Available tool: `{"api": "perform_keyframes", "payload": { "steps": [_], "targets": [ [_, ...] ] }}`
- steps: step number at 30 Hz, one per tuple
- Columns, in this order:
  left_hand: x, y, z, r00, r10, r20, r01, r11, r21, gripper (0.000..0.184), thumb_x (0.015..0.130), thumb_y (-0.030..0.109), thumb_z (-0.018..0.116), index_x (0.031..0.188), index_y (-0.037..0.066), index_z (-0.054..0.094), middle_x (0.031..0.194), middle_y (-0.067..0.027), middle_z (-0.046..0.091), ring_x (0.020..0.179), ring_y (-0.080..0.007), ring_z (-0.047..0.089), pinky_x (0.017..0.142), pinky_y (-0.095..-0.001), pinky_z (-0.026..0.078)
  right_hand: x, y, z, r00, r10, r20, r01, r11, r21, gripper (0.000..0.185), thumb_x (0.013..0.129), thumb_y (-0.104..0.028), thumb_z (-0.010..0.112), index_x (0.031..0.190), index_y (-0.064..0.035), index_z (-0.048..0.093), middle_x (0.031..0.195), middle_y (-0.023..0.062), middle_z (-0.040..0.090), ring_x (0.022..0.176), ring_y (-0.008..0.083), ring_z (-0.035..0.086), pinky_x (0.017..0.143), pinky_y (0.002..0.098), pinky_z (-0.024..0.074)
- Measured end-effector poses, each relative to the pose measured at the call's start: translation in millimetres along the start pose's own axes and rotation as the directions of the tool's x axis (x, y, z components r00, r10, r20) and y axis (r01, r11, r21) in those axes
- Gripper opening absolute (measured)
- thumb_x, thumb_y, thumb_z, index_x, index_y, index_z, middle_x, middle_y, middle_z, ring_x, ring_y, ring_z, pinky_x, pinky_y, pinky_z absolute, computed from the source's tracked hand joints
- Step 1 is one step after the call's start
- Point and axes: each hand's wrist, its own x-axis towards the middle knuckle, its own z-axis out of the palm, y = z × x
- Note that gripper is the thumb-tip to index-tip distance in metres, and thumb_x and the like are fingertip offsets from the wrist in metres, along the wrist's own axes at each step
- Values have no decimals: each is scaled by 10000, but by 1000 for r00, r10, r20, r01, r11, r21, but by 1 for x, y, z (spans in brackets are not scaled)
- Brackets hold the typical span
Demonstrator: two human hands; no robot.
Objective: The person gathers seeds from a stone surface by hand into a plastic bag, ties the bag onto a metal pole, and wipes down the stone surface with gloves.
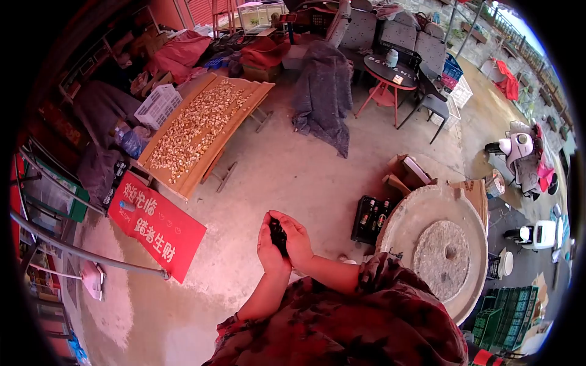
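Note:
My left hand point(271, 253) and my right hand point(298, 243) are cupped together in front of my body, fingertips meeting at the far end. Between the palms lies a handful of small dark pieces point(278, 236); their kind is too small to make out. Both hands curl around this heap, with concrete floor point(244, 183) below them. A patterned dark red sleeve point(381, 271) covers the upper part of my right arm.
To the right stands a round stone mill point(397, 244) beside a black crate of bottles point(371, 221). A red doormat point(189, 238) lies left. Ahead are a wooden board point(259, 91) spread with pale pieces, a cloth-draped object point(323, 91) and a round table point(387, 72).

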Motion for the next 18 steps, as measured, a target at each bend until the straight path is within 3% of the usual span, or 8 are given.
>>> {"api": "perform_keyframes", "payload": {
  "steps": [4,5,7,12,14,15,16,18],
  "targets": [
    [-5,-31,31,995,-26,97,29,999,-36,368,938,220,347,1215,9,465,1103,-83,535,1009,-177,514,871,-307,431,-3,-37,-27,998,-47,-37,48,999,16,269,927,-164,440,1122,-30,568,1046,18,588,931,95,515,852,224,406],
    [-4,-40,35,984,-47,175,58,997,-59,377,939,240,349,1234,28,452,1170,-65,507,1082,-186,475,937,-319,382,-3,-45,-33,995,-75,-69,76,997,25,274,922,-178,452,1114,-29,578,1036,26,599,940,100,532,851,230,417],
    [-9,-55,56,979,-71,192,82,995,-50,371,938,228,354,1230,23,455,1180,-73,504,1089,-187,473,940,-321,382,-1,-63,-49,991,-92,-100,94,996,15,270,926,-164,442,1122,-28,568,1049,30,590,947,101,522,853,225,411],
    [-15,-80,87,971,41,234,-12,992,-122,298,925,146,414,1175,15,511,1103,-66,568,1012,-161,524,892,-288,416,0,-94,-72,984,-152,-90,148,988,-48,248,918,-128,455,1099,-16,582,1063,57,597,991,139,526,885,245,404],
    [-16,-82,90,981,68,180,-35,983,-181,257,913,129,464,1130,29,558,1055,-51,593,940,-130,545,840,-256,439,2,-98,-73,985,-174,-14,171,978,-115,266,919,-124,434,1113,8,561,1102,80,580,1028,157,522,904,261,404],
    [-11,-88,85,997,51,56,-41,986,-162,250,901,119,494,1127,42,569,1039,-44,600,924,-119,549,819,-244,447,3,-98,-72,985,-168,40,172,973,-151,272,919,-121,427,1125,6,551,1117,85,570,1032,168,522,909,273,405],
    [-12,-85,84,995,103,17,-99,981,-168,254,894,119,512,1131,48,569,1038,-39,601,930,-113,546,814,-241,449,2,-97,-66,991,-101,85,106,993,-54,280,920,-132,426,1130,7,548,1127,92,564,1042,182,518,912,282,406],
    [-16,-72,81,988,133,-79,-145,976,-165,260,894,124,514,1137,47,566,1042,-41,600,931,-114,542,819,-243,444,2,-93,-56,982,-19,188,41,993,-113,329,921,-179,420,1172,8,519,1179,100,528,1065,181,495,920,285,389]
  ]
}}
